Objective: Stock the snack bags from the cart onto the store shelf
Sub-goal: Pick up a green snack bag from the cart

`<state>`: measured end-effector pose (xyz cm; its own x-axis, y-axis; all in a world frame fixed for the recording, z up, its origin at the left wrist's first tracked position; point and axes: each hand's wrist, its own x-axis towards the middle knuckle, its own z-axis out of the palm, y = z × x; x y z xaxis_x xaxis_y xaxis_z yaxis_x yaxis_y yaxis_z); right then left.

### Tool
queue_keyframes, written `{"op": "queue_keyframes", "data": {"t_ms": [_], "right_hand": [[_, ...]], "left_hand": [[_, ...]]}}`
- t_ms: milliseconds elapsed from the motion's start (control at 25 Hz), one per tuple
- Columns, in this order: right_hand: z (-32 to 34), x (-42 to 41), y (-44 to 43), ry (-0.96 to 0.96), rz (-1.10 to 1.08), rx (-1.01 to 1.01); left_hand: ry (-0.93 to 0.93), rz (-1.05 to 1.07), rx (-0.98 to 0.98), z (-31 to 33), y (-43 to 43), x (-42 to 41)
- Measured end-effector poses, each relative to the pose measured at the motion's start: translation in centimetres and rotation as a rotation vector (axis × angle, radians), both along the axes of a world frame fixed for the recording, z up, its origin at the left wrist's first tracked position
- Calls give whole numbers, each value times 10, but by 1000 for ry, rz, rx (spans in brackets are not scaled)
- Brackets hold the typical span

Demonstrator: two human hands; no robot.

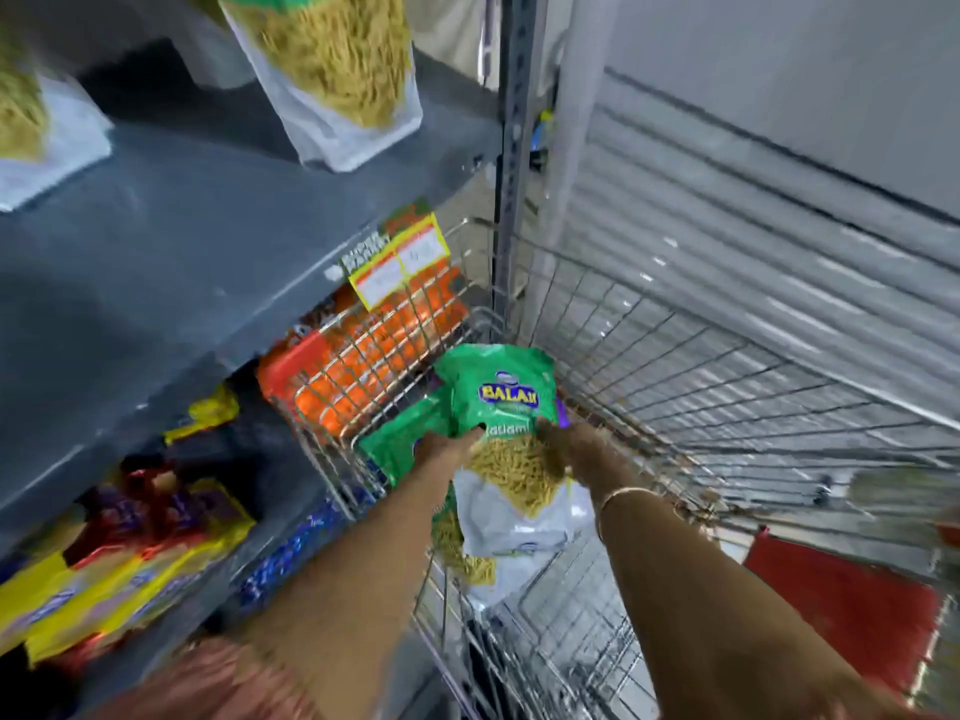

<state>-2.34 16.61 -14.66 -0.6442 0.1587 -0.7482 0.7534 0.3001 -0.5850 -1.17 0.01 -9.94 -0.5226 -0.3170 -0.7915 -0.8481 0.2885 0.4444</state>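
Note:
A green-and-white snack bag (506,402) with yellow sticks showing through its window is held over the wire cart (675,366). My left hand (447,444) grips its left edge and my right hand (569,441) grips its right edge. Under it, more bags of the same kind (467,548) lie in the cart, one green corner (395,449) poking out to the left. On the grey shelf (182,241) above, two of the same bags stand: one at top middle (337,75), one at the far left (36,122).
Yellow price tags (400,262) hang from the shelf edge. Orange packs (363,356) and yellow, red and blue packs (119,553) fill the lower shelf at left. A metal upright (511,148) and a ribbed shutter (753,262) stand behind the cart. A red flap (847,610) lies at right.

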Motion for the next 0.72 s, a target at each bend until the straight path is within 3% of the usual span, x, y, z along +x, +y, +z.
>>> {"op": "queue_keyframes", "data": {"t_ms": [160, 360, 560, 720], "right_hand": [[-11, -1, -1, -107, -168, -192], [-4, 4, -3, -111, -107, -434], [36, 15, 0, -8, 11, -451], [95, 17, 4, 115, 75, -373]], "left_hand": [[53, 105, 91, -21, -4, -11], [33, 195, 307, -24, -1, -11], [24, 164, 438, -19, -5, -3], [107, 130, 480, 44, -12, 4]]}}
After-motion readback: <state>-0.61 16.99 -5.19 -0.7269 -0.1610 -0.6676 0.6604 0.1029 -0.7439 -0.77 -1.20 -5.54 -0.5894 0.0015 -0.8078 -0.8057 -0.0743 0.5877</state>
